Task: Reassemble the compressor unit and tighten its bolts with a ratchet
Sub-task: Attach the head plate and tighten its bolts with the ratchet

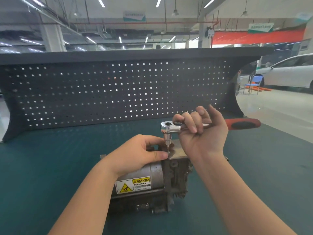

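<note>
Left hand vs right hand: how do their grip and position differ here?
The left hand sits low on the compressor, its fingers pinching at the bit tip; the right hand is raised above it, palm toward the camera. The left holds near the bolt spot; the right curls round the ratchet shaft near its head, red handle sticking out to the right. Both are bare and work the same fastener point.

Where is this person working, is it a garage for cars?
Probably yes, a car workshop or training garage. A white car is parked on the shiny floor at the right, a dark pegboard backs the green bench, and the right hand holds a ratchet over a compressor.
</note>
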